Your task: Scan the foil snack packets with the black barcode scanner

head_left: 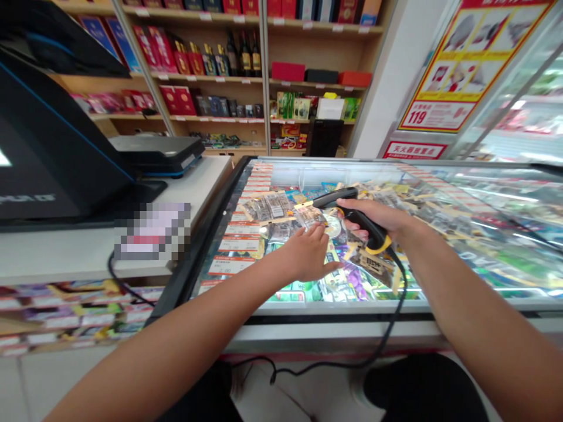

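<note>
A black-and-yellow barcode scanner [336,198] is gripped by its handle in my right hand [367,217], its head pointing left above the glass lid. From the handle's base a black cable [402,275] hangs down over the front edge. My left hand [310,253] is palm down with the fingers stretched forward and the thumb out to the right. Its fingertips touch or nearly touch a clear snack packet [309,217] just below the scanner head. More small packets [268,206] lie left of it, and another packet [373,265] rests beneath my right hand.
Under these packets is a glass-topped chest freezer [338,308] with price labels [240,243] along its left side. On the left counter [26,249] are a black checkout terminal [57,146], a scale [158,149] and a blurred-out item [153,231]. Shelves [211,77] of boxes and bottles stand behind.
</note>
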Demonstrator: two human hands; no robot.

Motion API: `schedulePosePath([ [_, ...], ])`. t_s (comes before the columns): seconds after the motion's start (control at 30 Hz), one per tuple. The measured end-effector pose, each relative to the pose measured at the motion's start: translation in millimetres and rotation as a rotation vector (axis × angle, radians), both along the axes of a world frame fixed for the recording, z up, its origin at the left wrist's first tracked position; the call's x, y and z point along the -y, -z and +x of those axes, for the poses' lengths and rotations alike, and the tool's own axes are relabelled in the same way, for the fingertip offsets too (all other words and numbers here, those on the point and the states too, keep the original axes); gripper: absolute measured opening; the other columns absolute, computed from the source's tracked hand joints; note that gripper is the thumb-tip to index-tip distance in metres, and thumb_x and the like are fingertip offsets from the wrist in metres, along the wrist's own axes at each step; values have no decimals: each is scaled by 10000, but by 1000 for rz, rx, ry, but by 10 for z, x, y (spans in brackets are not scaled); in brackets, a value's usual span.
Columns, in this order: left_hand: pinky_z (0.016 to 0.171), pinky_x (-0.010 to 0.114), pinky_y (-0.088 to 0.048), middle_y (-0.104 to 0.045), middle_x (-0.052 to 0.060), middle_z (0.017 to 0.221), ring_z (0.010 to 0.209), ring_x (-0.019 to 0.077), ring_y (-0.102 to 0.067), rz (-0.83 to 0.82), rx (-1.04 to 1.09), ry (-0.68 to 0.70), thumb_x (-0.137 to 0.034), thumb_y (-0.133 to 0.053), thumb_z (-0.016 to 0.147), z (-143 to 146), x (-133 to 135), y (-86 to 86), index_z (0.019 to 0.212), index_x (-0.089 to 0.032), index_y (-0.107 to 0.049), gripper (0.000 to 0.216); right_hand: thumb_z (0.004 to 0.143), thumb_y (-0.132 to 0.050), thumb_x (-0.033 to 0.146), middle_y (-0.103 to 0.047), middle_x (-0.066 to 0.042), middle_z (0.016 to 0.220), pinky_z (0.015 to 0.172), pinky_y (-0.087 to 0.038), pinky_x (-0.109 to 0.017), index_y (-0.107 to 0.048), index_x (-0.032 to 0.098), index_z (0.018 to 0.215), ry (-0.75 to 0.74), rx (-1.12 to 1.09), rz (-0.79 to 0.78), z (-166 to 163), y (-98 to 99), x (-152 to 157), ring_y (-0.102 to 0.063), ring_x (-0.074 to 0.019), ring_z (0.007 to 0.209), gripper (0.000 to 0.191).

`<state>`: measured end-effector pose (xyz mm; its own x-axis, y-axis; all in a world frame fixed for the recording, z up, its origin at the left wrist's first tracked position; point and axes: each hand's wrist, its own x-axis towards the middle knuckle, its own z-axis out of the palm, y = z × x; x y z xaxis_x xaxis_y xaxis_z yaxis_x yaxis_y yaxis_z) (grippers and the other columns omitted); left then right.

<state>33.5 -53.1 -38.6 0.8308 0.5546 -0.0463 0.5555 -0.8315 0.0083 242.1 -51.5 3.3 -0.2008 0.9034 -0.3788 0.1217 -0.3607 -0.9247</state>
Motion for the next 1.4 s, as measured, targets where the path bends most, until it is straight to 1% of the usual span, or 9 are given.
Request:
schedulePosePath([
  [0.17,1241,527,-249,-224,255,1686,1595,346,-153,-32,-13,-17,-730,-244,981,-9,13,30,1560,-22,-349,920,941,-653,522,-492,21,555,341,-383,-187,-546,192,801,-27,116,-55,-107,-221,-156,-427,-81,398,374],
  [0.3,1257,527,-227,-180,247,1698,1601,340,-121,-67,-35,-26,-735,-244,978,-11,15,19,1581,5,-307,957,938,-662,493,-457,29,520,335,-384,-190,-531,205,773,-54,78,-203,-164,-414,-293,-394,-82,388,356],
  [0.4,1256,528,-234,-181,242,1701,1602,335,-116,-86,-26,-17,-745,-241,970,-19,15,-3,1579,9,-310,971,921,-679,491,-458,32,519,332,-385,-190,-533,207,760,-69,86,-283,-175,-487,-354,-375,-80,386,357],
  [0.57,1258,521,-228,-193,233,1701,1596,334,-155,-66,-15,-18,-756,-215,964,-27,27,-22,1572,-28,-342,957,944,-646,470,-450,37,519,350,-390,-171,-529,199,773,-20,114,-353,-165,-527,-362,-391,-79,403,341],
  [0.63,1262,509,-220,-210,244,1695,1596,335,-158,-59,-10,-19,-752,-235,965,-26,29,-21,1557,-15,-360,953,950,-635,473,-440,41,520,346,-378,-163,-524,198,776,-9,108,-355,-161,-534,-351,-378,-74,401,343],
  [0.8,1254,516,-239,-261,250,1680,1588,343,-187,-67,43,-12,-759,-301,955,-21,16,-9,1527,-17,-406,943,956,-609,478,-424,51,525,333,-338,-149,-527,195,786,-52,95,-351,-147,-536,-350,-326,-58,385,340],
  [0.97,1261,511,-221,-230,247,1691,1588,340,-183,-59,6,-15,-754,-288,960,-17,9,-14,1547,2,-365,961,966,-590,490,-409,58,520,334,-325,-139,-530,190,791,-77,114,-342,-170,-577,-358,-313,-52,381,352],
  [1.27,1239,486,-264,-339,242,1651,1560,347,-258,-6,51,-8,-771,-315,946,-12,-5,46,1494,-26,-442,933,875,-739,488,-497,29,533,341,-403,-188,-576,196,820,-75,243,-302,-236,-557,-494,-421,-83,382,339],
  [1.4,1237,464,-268,-340,240,1650,1556,353,-268,2,62,-10,-772,-318,946,-15,-3,54,1485,-25,-453,931,883,-735,475,-515,19,527,332,-406,-193,-581,206,824,-79,269,-286,-332,-559,-523,-447,-96,381,316],
])
